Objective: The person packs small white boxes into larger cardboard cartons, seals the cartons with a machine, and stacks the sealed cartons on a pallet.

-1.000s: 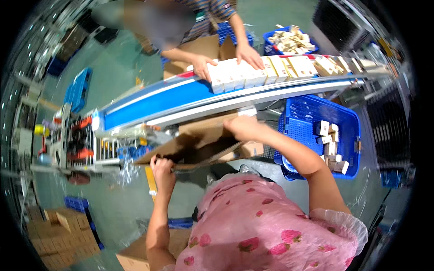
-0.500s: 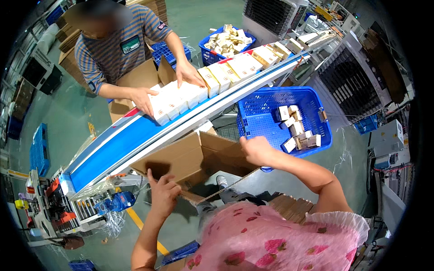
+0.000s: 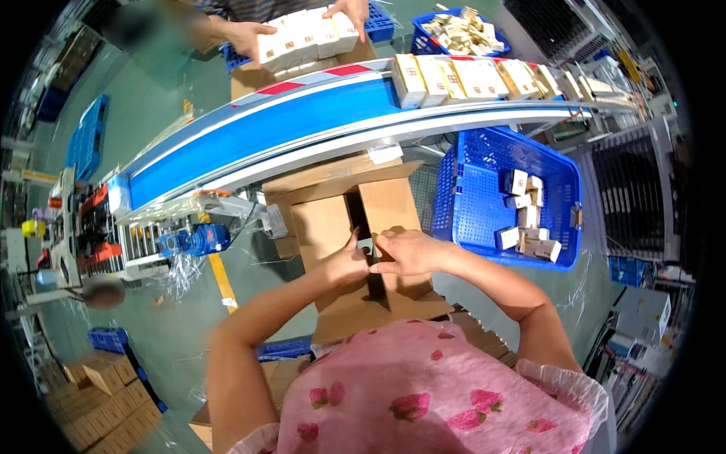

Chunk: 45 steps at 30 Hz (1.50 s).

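In front of my body is a brown cardboard box (image 3: 321,219), two of its flaps folded inward with a dark gap between them. My left hand (image 3: 346,263) grips the inner edge of the left flap, most of its fingers hidden in the gap. Curled over the edge of the right flap (image 3: 387,203) is my right hand (image 3: 408,252), close beside the left. The near flap (image 3: 355,321) sticks out toward my pink apron (image 3: 454,386); the far flap stands outward toward the conveyor.
A blue conveyor belt (image 3: 302,117) crosses beyond the box, bearing a row of white and tan cartons (image 3: 476,79). Across it, another person's hands (image 3: 246,38) hold a block of white cartons (image 3: 306,39). A blue crate (image 3: 473,189) with several small boxes stands to the right.
Both my hands have moved together at the middle of the box, and its side flaps are now folded in. The other person has lifted the white cartons off the belt. My view has shifted.
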Motion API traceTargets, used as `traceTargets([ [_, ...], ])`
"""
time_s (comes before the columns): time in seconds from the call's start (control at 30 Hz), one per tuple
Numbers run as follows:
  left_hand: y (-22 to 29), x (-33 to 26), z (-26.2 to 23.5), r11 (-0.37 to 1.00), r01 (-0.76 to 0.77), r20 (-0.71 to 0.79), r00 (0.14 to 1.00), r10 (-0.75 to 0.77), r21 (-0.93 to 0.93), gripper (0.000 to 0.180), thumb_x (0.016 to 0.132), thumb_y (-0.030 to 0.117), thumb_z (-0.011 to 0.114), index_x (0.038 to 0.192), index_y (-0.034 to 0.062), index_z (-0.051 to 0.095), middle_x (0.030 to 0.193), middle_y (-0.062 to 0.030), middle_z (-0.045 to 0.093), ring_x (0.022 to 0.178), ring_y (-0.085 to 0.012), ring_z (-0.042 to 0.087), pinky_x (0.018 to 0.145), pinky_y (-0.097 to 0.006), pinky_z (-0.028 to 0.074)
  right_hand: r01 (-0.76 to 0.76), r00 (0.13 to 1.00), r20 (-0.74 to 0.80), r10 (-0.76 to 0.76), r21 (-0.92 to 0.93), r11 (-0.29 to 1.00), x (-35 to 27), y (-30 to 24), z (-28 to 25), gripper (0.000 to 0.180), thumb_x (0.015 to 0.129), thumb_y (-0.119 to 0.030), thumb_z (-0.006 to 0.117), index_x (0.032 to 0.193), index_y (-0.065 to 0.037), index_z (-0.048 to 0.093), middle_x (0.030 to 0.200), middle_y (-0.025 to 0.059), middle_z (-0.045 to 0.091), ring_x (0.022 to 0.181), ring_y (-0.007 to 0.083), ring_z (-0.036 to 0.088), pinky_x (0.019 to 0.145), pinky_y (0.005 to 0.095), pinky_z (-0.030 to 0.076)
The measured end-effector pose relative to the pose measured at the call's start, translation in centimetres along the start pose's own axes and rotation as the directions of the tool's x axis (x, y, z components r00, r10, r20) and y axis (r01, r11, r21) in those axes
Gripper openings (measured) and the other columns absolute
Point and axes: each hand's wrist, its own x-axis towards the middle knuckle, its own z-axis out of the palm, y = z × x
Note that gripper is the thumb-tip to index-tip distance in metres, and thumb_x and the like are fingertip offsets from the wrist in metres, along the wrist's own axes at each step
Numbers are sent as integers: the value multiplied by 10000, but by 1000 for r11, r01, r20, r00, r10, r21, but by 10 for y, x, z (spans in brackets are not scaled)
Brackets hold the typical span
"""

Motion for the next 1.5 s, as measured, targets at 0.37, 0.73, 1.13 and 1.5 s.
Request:
traceTargets([
  [0.37,49,-19,-114,309,172,239,951,196,-935,599,833,502,305,1259,82,296,1198,-193,390,1169,-284,305,984,-384,209,152,937,310,-161,54,987,55,69,27,249,733,-221,533,823,10,550,874,201,547,850,331,515,727,398,407],
  [0.73,0,0,-79,825,474,-121,841,-528,-309,304,760,294,537,953,58,526,971,-128,524,922,-242,503,767,-343,409,-103,770,-615,-167,-378,920,23,30,-36,336,793,-304,474,779,22,554,791,185,562,909,333,476,820,410,340],
  [1.13,-60,-196,10,-92,978,113,-72,-991,-187,458,872,304,314,1239,30,294,1323,-123,238,1214,-295,223,987,-382,181,-463,679,-362,638,464,755,31,163,69,392,840,-336,429,917,33,539,878,185,561,801,284,537,712,322,412],
  [1.5,-35,-252,3,-586,-295,538,235,-810,-754,689,792,612,244,1273,119,260,1265,-86,330,1118,-238,371,894,-376,352,30,877,-68,476,996,87,122,59,118,407,754,-159,578,1085,10,413,925,109,561,839,157,540,729,262,435],
])
